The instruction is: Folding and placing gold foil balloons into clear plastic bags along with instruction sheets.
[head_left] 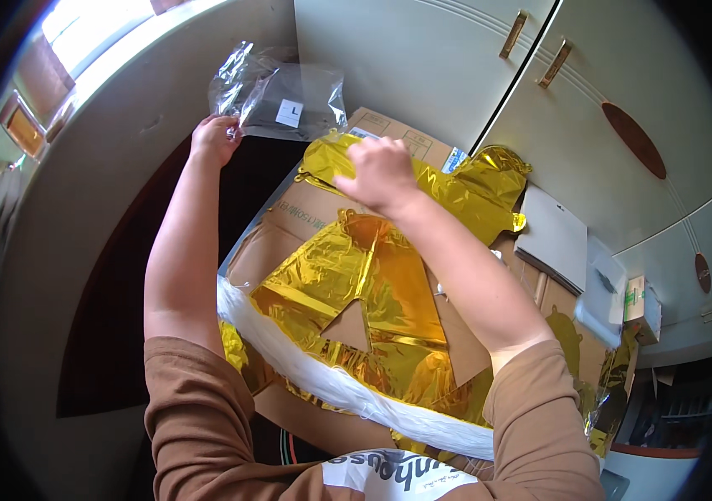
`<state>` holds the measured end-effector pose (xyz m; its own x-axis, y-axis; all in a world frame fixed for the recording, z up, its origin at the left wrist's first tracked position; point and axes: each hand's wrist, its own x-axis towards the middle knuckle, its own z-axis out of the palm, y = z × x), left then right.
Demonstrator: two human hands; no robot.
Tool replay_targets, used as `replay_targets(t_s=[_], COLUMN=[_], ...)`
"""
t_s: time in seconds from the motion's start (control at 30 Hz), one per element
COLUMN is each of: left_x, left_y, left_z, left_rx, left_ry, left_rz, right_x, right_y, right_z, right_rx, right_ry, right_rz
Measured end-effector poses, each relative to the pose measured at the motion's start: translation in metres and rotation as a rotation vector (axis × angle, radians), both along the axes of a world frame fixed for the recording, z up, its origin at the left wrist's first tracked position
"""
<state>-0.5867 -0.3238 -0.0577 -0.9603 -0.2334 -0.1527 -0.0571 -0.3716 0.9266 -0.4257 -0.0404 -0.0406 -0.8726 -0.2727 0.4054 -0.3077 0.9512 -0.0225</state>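
My left hand [218, 140] pinches the lower left edge of a clear plastic bag [310, 88] with a small white label. Over the far gold foil balloon [448, 192], which lies flat and creased, is my right hand [381, 175]. Its fingers curl downward and their tips are hidden, so whether they grip the foil does not show. Closer to me lies another flat gold foil balloon [406, 292], roughly A-shaped. A long hank of white string [314, 363] runs across the near side, over the foil.
Brown cardboard [301, 209] lies under the foil. To the right are a grey flat pad [553, 238], a clear plastic container [600, 292] and a small box [641, 309]. Pale cabinets [406, 58] with brass handles stand behind; a curved wall [122, 142] is at left.
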Motion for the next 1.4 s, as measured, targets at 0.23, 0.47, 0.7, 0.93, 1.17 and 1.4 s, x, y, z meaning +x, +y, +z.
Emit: replay_targets(t_s=[0.23,0.47,0.7,0.93,1.17,1.4], left_x=[0.003,0.015,0.032,0.046,0.053,0.061], left_y=[-0.043,-0.061,-0.065,-0.064,0.020,0.131], left_z=[-0.014,-0.027,-0.025,-0.032,-0.030,-0.051], left_rx=[0.150,0.234,0.312,0.302,0.040,-0.085], left_ry=[-0.059,-0.097,-0.059,-0.117,-0.098,-0.080], left_rz=[-0.141,-0.095,-0.074,-0.098,-0.263,-0.166], right_x=[-0.023,-0.030,-0.033,-0.031,-0.004,0.015], right_y=[-0.019,-0.027,-0.031,0.013,0.096,0.082], right_z=[0.004,-0.002,-0.049,-0.029,0.020,0.026], right_rx=[0.123,0.176,0.151,-0.621,-1.223,-0.795], right_ry=[-0.602,-0.476,-0.167,0.026,0.281,0.440], right_rz=[-0.024,-0.014,-0.202,-0.355,-0.397,-0.333])
